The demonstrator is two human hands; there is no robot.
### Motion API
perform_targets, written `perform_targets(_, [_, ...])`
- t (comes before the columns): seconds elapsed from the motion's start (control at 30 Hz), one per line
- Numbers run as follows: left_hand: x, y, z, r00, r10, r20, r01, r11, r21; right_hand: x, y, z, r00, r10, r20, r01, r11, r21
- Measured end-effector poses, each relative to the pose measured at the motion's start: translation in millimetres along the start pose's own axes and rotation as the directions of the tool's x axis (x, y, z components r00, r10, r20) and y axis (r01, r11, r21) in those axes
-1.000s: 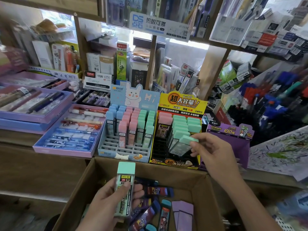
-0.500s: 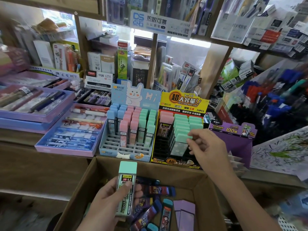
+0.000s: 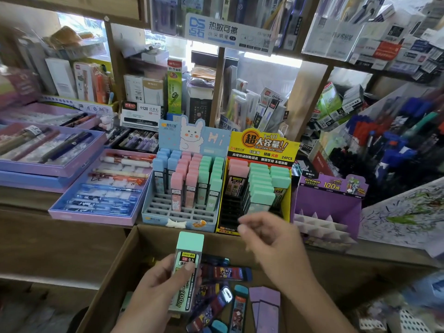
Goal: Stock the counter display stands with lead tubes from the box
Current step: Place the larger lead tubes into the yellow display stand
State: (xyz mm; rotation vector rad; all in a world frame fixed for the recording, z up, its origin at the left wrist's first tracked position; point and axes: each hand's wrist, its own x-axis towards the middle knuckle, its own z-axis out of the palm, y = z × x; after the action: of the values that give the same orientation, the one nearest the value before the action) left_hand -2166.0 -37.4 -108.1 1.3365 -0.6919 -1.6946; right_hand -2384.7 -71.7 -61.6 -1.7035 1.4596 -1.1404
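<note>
Box: we logged the box [image 3: 115, 272] right in front of the yellow stand [image 3: 262, 145], with loose tubes [image 3: 225, 272] lying inside, so plenty was left.
Yellow stand: we counted its mint rows as nearly full; black slots at its front left stood bare.
Purple stand: we saw the purple stand [image 3: 329, 203], right of the yellow stand, with no tubes in its tiers.
Blue stand: we noted the blue stand [image 3: 192, 135], left of the yellow stand, with its front slots unfilled.
Right hand: our right hand [image 3: 276, 246] hung just before the yellow stand, blurred, fingers loosely curled, holding nothing.
Left hand: our left hand [image 3: 156, 292] gripped the mint tube [image 3: 190, 246] upright over the box, below the yellow stand.
Progress: we judged it roughly midway.
</note>
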Motion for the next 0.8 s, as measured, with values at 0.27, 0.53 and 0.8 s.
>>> perform_targets(0.27, [2, -6, -4, 0.980, 0.033, 0.195, -0.054, 0.994, 0.100, -20, 0, 44, 0.956, 0.185, 0.229, -0.242, 0.936, 0.255])
perform_targets(0.53, [4, -14, -7, 0.975, 0.137, 0.175, -0.201, 0.877, 0.436, -18, 7, 9, 0.970, 0.169, 0.174, -0.209, 0.946, 0.247])
perform_targets(0.8, [6, -6, -5, 0.987, 0.016, 0.162, -0.152, 0.439, 0.885, -8, 11, -60, 0.994, 0.086, -0.066, -0.081, 0.994, 0.077])
